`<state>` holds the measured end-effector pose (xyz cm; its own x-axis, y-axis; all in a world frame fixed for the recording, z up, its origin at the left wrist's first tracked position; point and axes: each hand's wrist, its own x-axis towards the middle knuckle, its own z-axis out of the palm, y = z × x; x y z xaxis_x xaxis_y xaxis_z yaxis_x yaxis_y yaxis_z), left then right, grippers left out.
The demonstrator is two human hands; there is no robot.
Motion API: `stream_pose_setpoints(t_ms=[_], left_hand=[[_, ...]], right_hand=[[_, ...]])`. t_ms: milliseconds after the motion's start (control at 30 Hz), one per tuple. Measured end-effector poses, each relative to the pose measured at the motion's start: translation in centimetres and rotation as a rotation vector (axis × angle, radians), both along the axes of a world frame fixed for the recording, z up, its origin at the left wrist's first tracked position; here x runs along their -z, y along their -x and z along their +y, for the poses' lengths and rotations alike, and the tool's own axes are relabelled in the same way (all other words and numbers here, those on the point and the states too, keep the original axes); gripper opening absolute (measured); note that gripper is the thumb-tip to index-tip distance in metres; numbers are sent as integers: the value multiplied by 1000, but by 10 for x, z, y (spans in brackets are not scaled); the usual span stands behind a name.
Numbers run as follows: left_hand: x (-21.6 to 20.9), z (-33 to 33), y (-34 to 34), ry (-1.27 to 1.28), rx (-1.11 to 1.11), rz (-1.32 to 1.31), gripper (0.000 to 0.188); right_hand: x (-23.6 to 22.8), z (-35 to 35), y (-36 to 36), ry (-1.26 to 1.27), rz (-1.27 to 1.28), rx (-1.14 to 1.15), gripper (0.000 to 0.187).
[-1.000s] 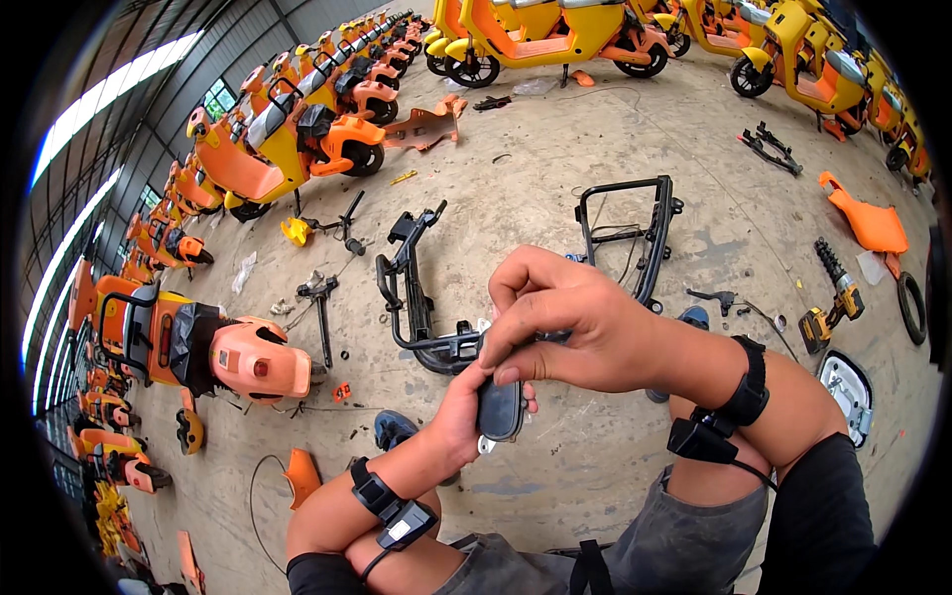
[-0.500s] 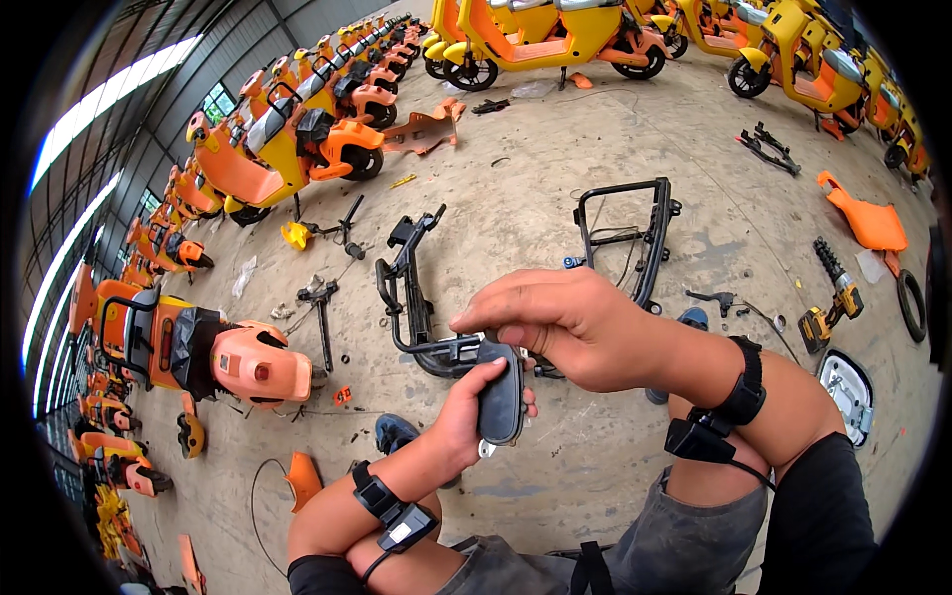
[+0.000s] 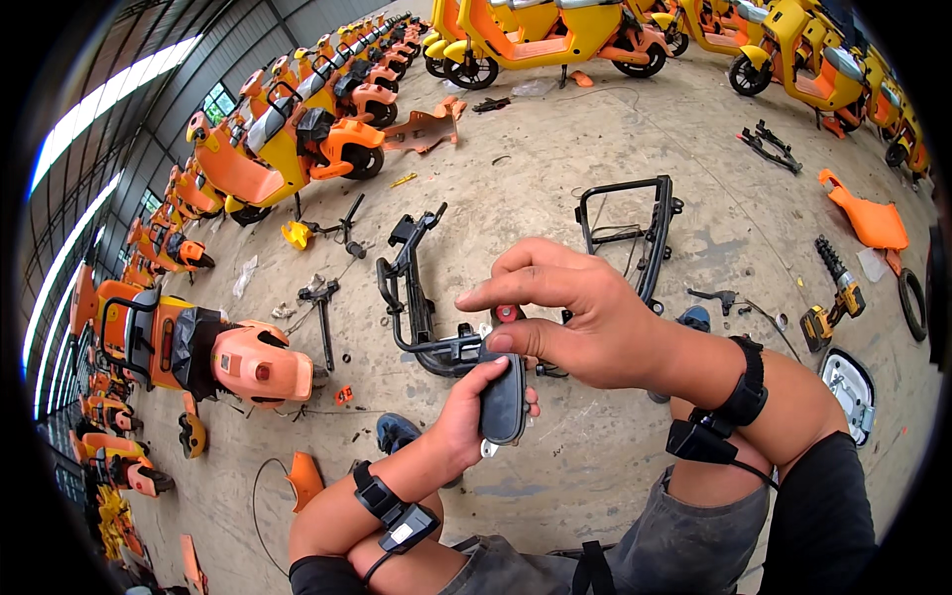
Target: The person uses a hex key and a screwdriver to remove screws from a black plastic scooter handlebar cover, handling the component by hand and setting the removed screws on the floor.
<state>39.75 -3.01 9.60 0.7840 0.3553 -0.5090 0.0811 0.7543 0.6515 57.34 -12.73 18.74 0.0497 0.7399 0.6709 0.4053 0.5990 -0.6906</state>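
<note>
A flat, oblong black foot peg (image 3: 503, 399) is gripped in my left hand (image 3: 464, 416), with the thumb across its upper face. Pale metal tabs show at its top and bottom ends. Over its upper end is my right hand (image 3: 580, 312), curled with the thumb tip touching the peg. A small round red piece (image 3: 507, 313) lies between that hand's index finger and thumb. Whether the red piece is joined to the peg cannot be made out. Just beyond my hands, a black scooter frame (image 3: 416, 297) lies on the concrete floor.
A second black frame (image 3: 659, 238) lies ahead to the right. To the right are a yellow-black cordless drill (image 3: 833, 309) with a long bit, an orange panel (image 3: 868, 218) and a white tray-like shell (image 3: 846, 392). A handlebar stem (image 3: 322, 322) and an orange scooter (image 3: 260, 359) are left.
My right hand has turned and its thumb has come down onto the peg's upper end, bringing the red piece into view. My left hand keeps its hold almost unmoved.
</note>
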Motion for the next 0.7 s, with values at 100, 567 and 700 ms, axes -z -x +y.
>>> stream_pose_setpoints(t_ms=[100, 567, 700], left_hand=[[3, 2, 1, 8, -13, -4, 31], [6, 4, 4, -60, 26, 4, 31], [5, 3, 3, -9, -11, -14, 30]], right_hand=[[2, 3, 0, -36, -22, -52, 31], [3, -1, -7, -122, -190, 5, 33], [2, -1, -7, -39, -137, -26, 28]])
